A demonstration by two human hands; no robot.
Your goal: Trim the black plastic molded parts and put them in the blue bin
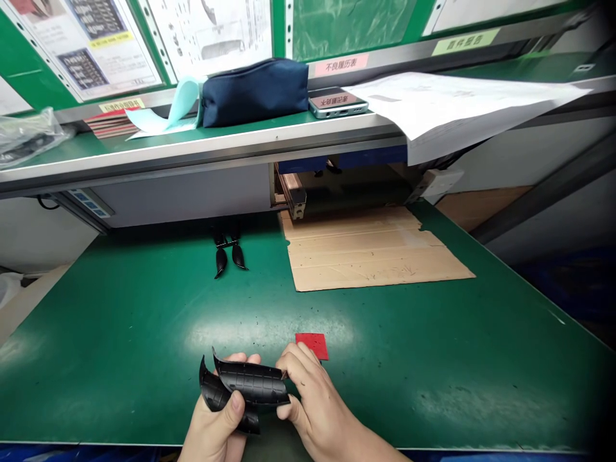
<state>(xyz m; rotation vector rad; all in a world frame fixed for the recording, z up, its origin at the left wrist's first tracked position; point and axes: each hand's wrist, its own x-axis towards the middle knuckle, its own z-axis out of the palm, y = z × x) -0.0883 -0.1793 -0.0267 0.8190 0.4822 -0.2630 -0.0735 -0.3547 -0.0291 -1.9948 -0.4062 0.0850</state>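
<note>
Near the front edge of the table, my left hand (221,420) is closed around two curved black plastic pieces (253,384), hollow shells with a grid of ribs inside and a pointed, upturned tip at the left. One piece lies over the other, and my left thumb presses on them. My right hand (315,401) is closed at the right end of the upper piece, fingers and thumb on either side of it. Whether something small is also between those fingers I cannot make out. Just behind my right hand lies a red square (314,344), partly covered by the fingers.
Further back on the green table (144,333) lie joined black parts (230,256) and a cardboard sheet (370,256) with dark specks. A metal-edged opening stands behind the cardboard. The shelf above holds a dark blue pouch (255,93), a phone (337,102) and overhanging paper (452,106).
</note>
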